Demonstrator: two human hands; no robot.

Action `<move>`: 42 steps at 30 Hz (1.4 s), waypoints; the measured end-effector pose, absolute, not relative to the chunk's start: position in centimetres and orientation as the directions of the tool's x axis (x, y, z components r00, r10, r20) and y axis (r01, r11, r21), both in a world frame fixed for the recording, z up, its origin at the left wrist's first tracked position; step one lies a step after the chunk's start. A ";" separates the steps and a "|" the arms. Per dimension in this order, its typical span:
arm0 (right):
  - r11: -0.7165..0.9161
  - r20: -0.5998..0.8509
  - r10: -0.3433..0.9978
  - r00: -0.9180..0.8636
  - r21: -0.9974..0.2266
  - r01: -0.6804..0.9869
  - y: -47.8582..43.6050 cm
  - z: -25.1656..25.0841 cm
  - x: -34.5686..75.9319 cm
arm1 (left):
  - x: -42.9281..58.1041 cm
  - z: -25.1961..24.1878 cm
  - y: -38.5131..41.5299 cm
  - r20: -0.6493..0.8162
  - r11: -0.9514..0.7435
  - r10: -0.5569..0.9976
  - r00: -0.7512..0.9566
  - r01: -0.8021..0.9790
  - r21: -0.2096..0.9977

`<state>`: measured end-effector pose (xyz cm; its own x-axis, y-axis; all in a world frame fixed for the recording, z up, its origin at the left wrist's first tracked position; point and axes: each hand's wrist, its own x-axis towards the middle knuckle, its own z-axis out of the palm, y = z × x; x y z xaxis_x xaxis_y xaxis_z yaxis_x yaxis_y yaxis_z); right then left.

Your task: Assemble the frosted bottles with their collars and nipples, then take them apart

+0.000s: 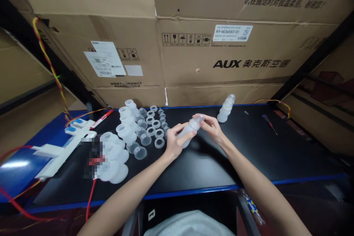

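Note:
My left hand (176,141) is wrapped round the body of a translucent white baby bottle (187,132), which is tilted with its top up and to the right. At that top end, the fingers of my right hand (209,127) grip the clear cap (198,117). To the left lie frosted bottle bodies (127,132), clear dome caps (140,152), white collar rings (159,142) and small clear nipples (163,120), several of each in rows. Another bottle (226,108), with its cap on, stands behind my right hand.
A black table mat (276,155) with a blue edge covers the work surface. At left are a white power strip (66,147), a red marker (101,119) and red cables. A screwdriver (269,123) lies at right. Cardboard (190,59) walls off the back.

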<state>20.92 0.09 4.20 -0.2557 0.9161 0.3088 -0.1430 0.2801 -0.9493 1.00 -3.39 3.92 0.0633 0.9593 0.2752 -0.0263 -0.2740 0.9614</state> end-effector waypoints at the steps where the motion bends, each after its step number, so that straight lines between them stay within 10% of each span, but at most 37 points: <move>1: 0.279 0.310 0.907 -0.285 -0.949 -0.145 0.2 4.2 21.2 | 1.2 3.7 -3.5 0.233 -0.225 0.968 0.088 -0.097 0.970; 5: 0.283 0.300 0.882 -0.362 -0.954 -0.102 0.2 5.2 21.9 | 2.4 2.0 -3.9 0.161 -0.124 0.971 0.177 -0.206 0.971; 11: 0.393 0.359 0.914 -0.188 -0.900 0.190 0.7 7.6 24.4 | 4.3 -1.0 -4.4 0.234 -0.258 0.955 0.184 0.116 0.959; 30: 0.329 0.647 0.763 0.018 -0.412 0.850 1.4 6.9 27.4 | 3.8 -0.5 -4.8 0.329 -0.431 0.879 0.345 0.282 0.857; 42: 0.312 0.729 0.680 -0.077 -0.193 0.930 2.5 4.6 24.7 | 2.6 0.5 -3.9 0.409 -0.754 0.612 0.677 0.344 0.560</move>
